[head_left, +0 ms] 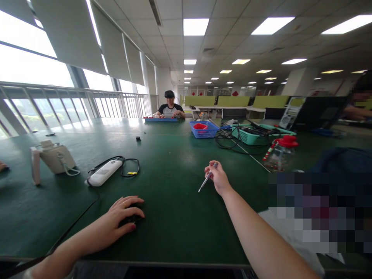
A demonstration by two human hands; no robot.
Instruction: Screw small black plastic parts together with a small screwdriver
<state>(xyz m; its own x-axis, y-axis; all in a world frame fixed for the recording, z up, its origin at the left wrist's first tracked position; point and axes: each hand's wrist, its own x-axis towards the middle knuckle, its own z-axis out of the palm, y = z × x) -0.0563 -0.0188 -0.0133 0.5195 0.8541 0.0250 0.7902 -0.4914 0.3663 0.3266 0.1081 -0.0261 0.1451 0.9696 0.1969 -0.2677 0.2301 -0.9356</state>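
My right hand (218, 176) is closed around a small screwdriver (205, 181) and holds it a little above the green table (174, 217). Its metal shaft slants down to the left, with the tip apart from my left hand. My left hand (123, 215) rests low on the table, its fingers curved over a small black object (132, 219). Most of that object is hidden under the palm and fingers, so its kind does not show.
Left of centre lie a white device (104, 173) with a black cable and a beige case (59, 158). Blue basket (205, 131), green basket (247, 135) of cables and red-lidded jar (280, 155) stand right. A small black piece (138, 138) lies farther off. A person (170, 108) sits opposite.
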